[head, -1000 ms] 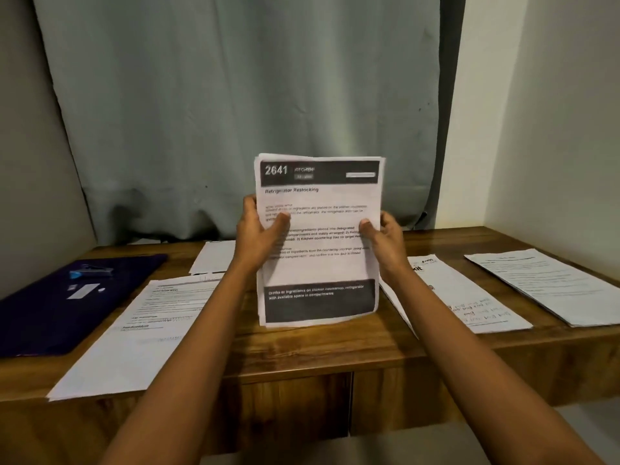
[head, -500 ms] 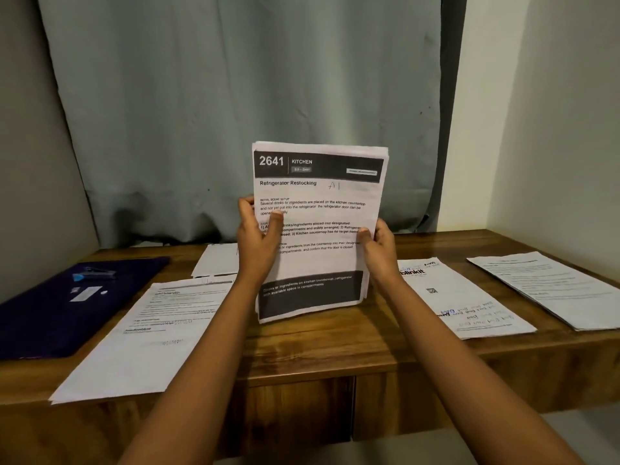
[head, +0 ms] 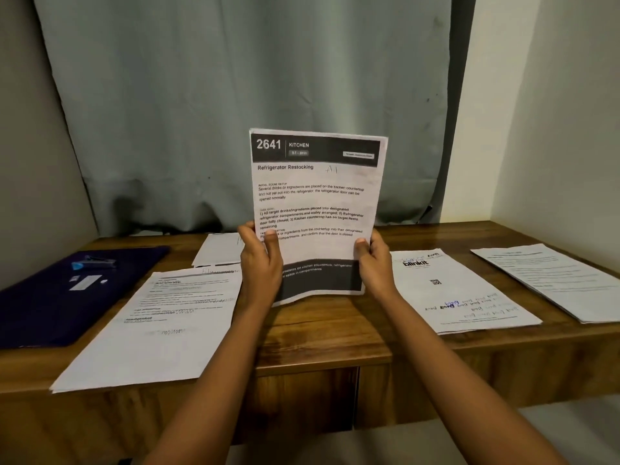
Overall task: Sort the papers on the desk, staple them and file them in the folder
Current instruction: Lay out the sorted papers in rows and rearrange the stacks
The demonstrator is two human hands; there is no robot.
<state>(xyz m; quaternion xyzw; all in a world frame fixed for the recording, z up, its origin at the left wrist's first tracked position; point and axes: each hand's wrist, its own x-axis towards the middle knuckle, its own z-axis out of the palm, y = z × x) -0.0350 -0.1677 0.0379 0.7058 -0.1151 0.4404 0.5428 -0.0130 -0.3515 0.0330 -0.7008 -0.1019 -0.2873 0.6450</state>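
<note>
A sheaf of printed papers [head: 317,196], its top sheet headed "2641 Kitchen, Refrigerator Restocking", stands upright with its bottom edge on the wooden desk [head: 328,333]. My left hand [head: 260,263] grips its lower left edge, thumb on the front. My right hand [head: 374,260] grips the lower right edge the same way. A dark blue folder [head: 50,307] lies at the desk's left, with a stapler [head: 95,263] on top of it.
Flat on the desk lie a paper pile [head: 157,327] left of centre, a small sheet [head: 218,250] behind it, a "blinkit" sheet [head: 459,293] right of centre and another pile [head: 550,280] at the far right. A grey curtain [head: 235,95] hangs behind the desk.
The sheaf was lifted a little and then set back down on its bottom edge. Its sheets now line up more evenly. Both hands slid lower along the side edges.
</note>
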